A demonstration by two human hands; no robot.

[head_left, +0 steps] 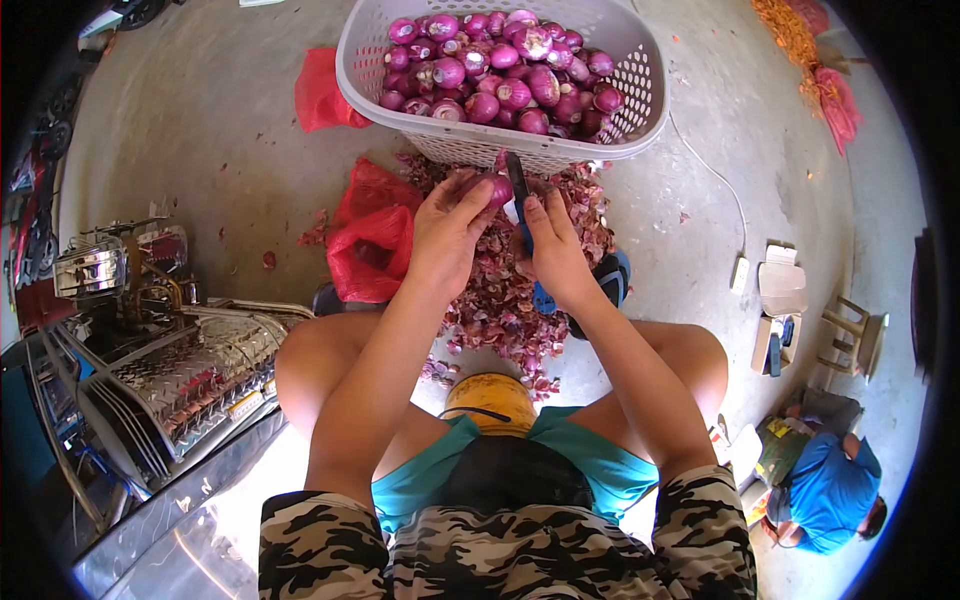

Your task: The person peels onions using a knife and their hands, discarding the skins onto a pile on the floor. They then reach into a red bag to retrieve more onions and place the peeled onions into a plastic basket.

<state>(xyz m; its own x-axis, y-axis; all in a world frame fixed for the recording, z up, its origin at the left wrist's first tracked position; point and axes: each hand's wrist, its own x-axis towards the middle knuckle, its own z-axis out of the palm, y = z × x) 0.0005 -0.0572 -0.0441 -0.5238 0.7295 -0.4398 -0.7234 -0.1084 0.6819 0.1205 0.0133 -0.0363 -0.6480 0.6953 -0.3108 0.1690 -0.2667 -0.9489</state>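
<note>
My left hand (448,228) is closed around a red onion (497,190), held just in front of the basket. Close on its right, my right hand (556,248) grips a knife (517,178) whose dark, narrow end points up and away from me, beside the onion. Part of the knife is hidden by my fingers. Beyond both hands stands a grey plastic basket (500,146) full of red onions (513,94). A thick heap of onion skins (505,305) covers the floor beneath my hands.
Red mesh bags (372,232) lie left of the skins. A yellow bucket (492,398) is between my legs. At left stands a metal-framed vehicle (190,365). On the right are a power strip (739,275), a cardboard box (783,290), a wooden stool (850,338) and a person in blue (825,492).
</note>
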